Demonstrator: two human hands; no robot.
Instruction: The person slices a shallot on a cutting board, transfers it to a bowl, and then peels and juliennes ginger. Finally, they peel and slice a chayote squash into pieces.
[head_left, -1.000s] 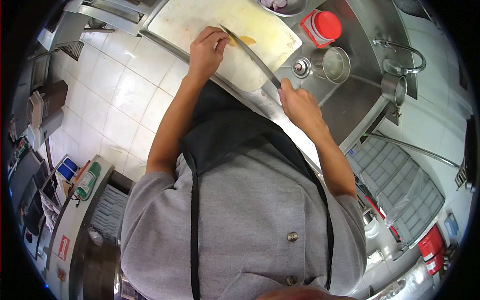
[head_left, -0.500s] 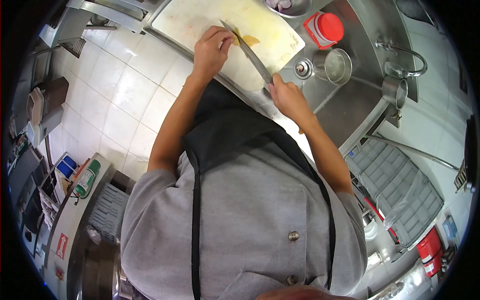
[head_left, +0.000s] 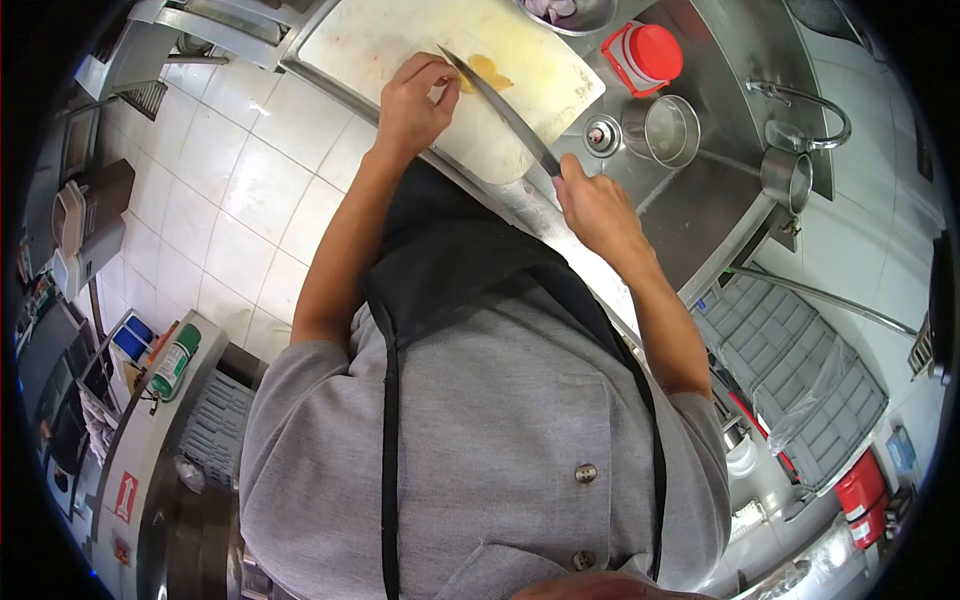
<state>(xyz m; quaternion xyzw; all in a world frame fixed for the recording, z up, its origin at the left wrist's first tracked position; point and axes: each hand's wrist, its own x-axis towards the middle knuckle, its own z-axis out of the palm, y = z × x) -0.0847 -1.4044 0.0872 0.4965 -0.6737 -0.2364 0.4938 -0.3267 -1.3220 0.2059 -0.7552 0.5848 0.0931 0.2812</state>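
Note:
My right hand [head_left: 600,212] is closed around the handle of a long knife [head_left: 512,118]. The blade slants up and left over the white cutting board [head_left: 380,45], its tip close to my left fingers. Thin yellow slices [head_left: 488,70] lie on the board, just right of the blade. At the left side of the blade is my left hand [head_left: 415,105], thumb and fingers pinched together over the board. Whatever may be between those fingertips is too small to make out.
Beyond the board is a metal bowl [head_left: 590,17] with purple pieces. A red-lidded container [head_left: 655,52], a metal pot [head_left: 671,131] and a drain [head_left: 601,136] are in the steel sink area. A curved faucet [head_left: 845,125] stands at the right.
My right hand and the knife have shifted slightly right and down. The blade has come away from the yellow slices, which show more fully. My left hand has moved slightly left.

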